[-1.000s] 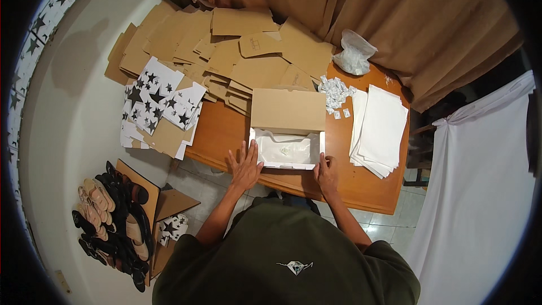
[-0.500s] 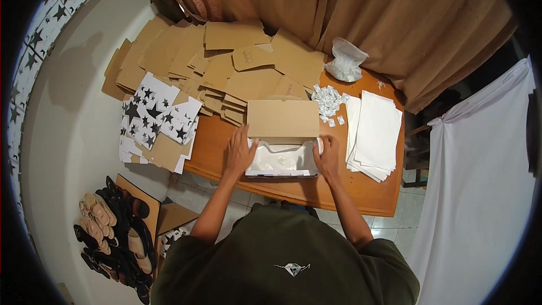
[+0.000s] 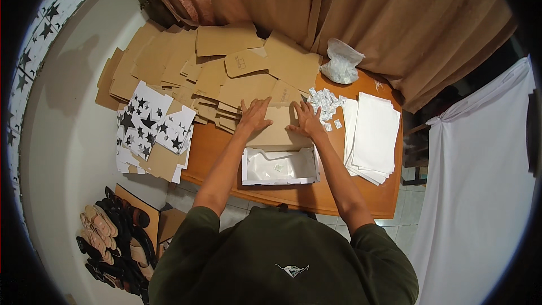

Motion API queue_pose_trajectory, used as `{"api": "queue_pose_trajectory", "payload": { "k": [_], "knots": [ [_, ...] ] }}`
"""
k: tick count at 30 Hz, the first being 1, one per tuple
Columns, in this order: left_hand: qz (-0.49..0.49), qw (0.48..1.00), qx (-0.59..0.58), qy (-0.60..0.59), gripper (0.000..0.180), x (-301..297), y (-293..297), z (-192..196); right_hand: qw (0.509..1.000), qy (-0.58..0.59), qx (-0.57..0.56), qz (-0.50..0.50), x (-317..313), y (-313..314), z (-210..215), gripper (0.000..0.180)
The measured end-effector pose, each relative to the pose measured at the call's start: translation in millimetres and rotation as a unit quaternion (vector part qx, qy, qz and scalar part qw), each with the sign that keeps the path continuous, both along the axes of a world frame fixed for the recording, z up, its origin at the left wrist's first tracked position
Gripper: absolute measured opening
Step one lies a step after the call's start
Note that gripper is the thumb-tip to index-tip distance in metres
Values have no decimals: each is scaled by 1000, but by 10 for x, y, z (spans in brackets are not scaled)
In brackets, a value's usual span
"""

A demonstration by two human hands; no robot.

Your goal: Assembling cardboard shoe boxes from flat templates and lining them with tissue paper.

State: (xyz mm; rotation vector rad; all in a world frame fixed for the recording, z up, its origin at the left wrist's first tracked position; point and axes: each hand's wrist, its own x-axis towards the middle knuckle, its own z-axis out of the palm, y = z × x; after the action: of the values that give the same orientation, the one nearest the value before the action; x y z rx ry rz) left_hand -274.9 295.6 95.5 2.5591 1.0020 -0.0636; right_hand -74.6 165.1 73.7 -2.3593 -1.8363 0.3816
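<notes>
In front of me on the wooden table stands a cardboard box (image 3: 282, 183), its brown lid (image 3: 278, 138) tipped back on the far side. White paper (image 3: 258, 170) lines the inside, and one small white sachet (image 3: 278, 167) lies on it. My left hand (image 3: 256, 117) rests over the far left part of the lid, fingers spread. Opposite it, my right hand (image 3: 306, 121) has its fingers apart at the lid's far right part. Neither hand grips anything. Just beyond the right hand is a heap of small white sachets (image 3: 325, 105).
Flattened brown cardboard pieces (image 3: 217, 79) cover the table's far left. Star-printed cardboard (image 3: 148, 120) lies at the left edge. White paper sheets (image 3: 374, 135) are stacked on the right, with a plastic bag (image 3: 342, 61) behind. Sandals and shoes (image 3: 118, 237) sit low at left.
Both hands have left the box's side walls and moved away from me onto the lid, fingers now spread. The lid leans farther back. The camera view has shifted slightly.
</notes>
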Motion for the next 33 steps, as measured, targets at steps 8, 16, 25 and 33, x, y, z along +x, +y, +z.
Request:
{"api": "queue_pose_trajectory", "payload": {
  "k": [8, 16, 25, 33],
  "knots": [
    [11, 994, 56, -89, 85, -94, -109, 48, 999, -4, 48, 0, -80, 41, 42, 104],
    [16, 986, 75, -147, 74, -180, -276, 198, 992, -24, 123, -8, -206, -80, 231, 94],
    [21, 970, 100, -219, 44, -347, -587, 483, 980, -16, 199, -3, -411, -406, 598, 53],
    [17, 961, 82, -264, 24, -671, -1074, 648, 966, 2, 260, -4, -622, -891, 880, 20]
  ]
}}
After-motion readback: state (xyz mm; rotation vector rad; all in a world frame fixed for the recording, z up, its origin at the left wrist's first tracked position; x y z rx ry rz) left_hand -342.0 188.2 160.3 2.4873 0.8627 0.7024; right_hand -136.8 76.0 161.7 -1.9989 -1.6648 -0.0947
